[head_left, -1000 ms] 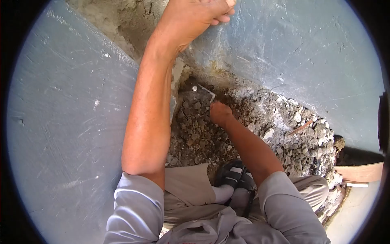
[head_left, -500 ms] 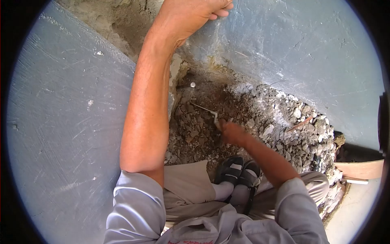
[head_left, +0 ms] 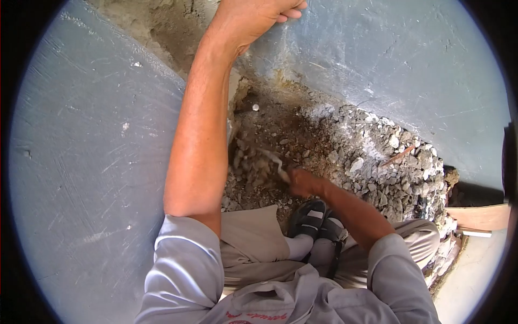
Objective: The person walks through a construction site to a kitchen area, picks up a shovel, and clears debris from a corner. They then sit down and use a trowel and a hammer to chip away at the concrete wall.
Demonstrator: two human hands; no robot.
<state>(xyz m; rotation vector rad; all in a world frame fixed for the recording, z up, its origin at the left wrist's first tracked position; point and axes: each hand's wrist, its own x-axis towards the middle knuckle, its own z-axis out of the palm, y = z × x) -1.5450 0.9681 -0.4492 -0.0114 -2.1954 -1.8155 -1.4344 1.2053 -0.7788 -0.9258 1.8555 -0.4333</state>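
Observation:
My right hand (head_left: 305,182) is closed around the handle of a trowel (head_left: 276,160), whose thin metal neck is bent and whose blade is smeared by motion. Loose broken rubble (head_left: 251,170) around the blade is blurred too. Up at the top edge of the view, my left hand (head_left: 264,13) lies against the grey slab surface (head_left: 350,48). Its visible fingers are curled together, and the rest of the hand is cut off, so whatever it grips is hidden.
Grey smooth surfaces flank the pit; one large panel (head_left: 97,162) lies left. Broken stones (head_left: 377,162) are heaped on the right, with a reddish shard (head_left: 399,155) on top. A small white round piece (head_left: 256,107) sits near the back. My sandalled feet (head_left: 310,218) stand close to the rubble.
The trowel has shifted slightly down and its blade has gone into the rubble at left, stirring pieces there. My left hand stays nearly in place.

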